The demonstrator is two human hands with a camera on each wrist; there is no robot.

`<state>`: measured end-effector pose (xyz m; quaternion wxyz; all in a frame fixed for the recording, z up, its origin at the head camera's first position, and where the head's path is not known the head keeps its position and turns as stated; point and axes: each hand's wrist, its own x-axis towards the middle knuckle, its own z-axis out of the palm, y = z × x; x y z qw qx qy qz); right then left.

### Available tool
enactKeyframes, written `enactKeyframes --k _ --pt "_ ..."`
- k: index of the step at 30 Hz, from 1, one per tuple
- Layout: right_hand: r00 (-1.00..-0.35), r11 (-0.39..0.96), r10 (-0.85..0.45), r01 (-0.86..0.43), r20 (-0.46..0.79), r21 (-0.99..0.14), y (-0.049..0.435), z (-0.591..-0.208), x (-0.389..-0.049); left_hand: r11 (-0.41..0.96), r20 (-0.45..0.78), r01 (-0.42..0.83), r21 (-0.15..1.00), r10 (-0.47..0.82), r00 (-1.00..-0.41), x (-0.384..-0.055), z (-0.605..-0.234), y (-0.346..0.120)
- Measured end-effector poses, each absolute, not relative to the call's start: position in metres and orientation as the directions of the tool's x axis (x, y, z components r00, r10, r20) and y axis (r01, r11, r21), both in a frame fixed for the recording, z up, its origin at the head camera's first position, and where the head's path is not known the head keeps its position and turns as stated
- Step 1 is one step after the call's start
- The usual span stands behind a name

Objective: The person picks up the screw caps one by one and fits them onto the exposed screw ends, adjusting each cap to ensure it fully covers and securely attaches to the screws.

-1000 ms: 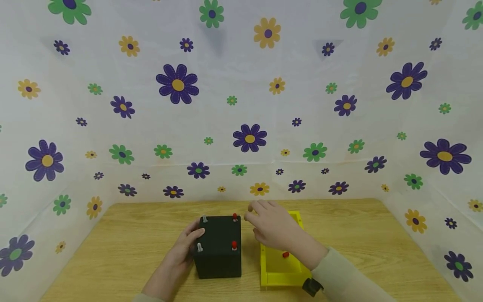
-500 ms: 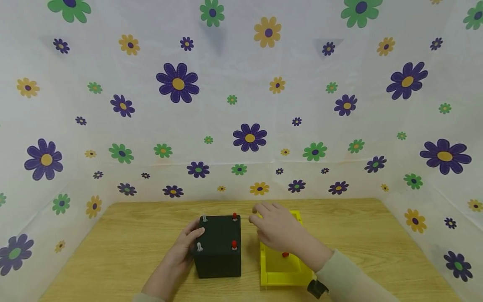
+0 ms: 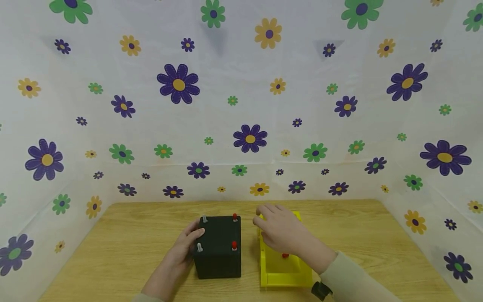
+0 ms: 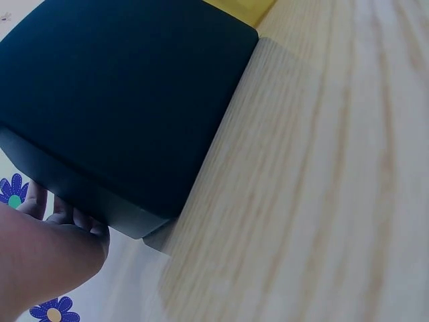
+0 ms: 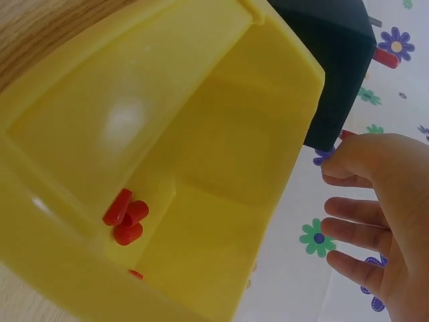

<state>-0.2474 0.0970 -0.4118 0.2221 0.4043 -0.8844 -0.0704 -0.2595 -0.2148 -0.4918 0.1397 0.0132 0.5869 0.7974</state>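
On the bench (image 3: 132,235), just left of the yellow bin (image 3: 286,279), stands the black box (image 3: 218,233); the left hand (image 3: 183,246) grips its left side, thumb over the top edge. Over the last second the right hand (image 3: 284,230) has edged away from the box, toward the bin, its fingers loosely bent, with nothing seen in them. That seems to bring it nearer the loose caps (image 5: 136,212) in the bin, while the box's top is unchanged: bare posts (image 3: 199,247) left, red-tipped posts (image 3: 234,246) right.
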Motion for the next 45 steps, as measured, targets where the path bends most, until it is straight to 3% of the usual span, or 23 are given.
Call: enactKeyframes --k 33,40,45 --pt "-0.615 0.692 -0.721 -0.662 0.319 0.287 0.115 -0.423 -0.246 -0.245 -0.129 -0.190 0.951 0.245 -0.961 -0.259 -0.495 -0.216" --pt "-0.654 0.714 -0.700 -0.645 0.285 0.272 0.116 -0.423 -0.244 -0.256 -0.174 -0.224 0.940 0.206 -0.963 -0.258 -0.493 -0.214" --pt "-0.645 0.708 -0.706 -0.645 0.292 0.288 0.119 -0.427 -0.245 -0.245 -0.176 -0.227 0.942 0.214 -0.961 -0.258 -0.492 -0.214"
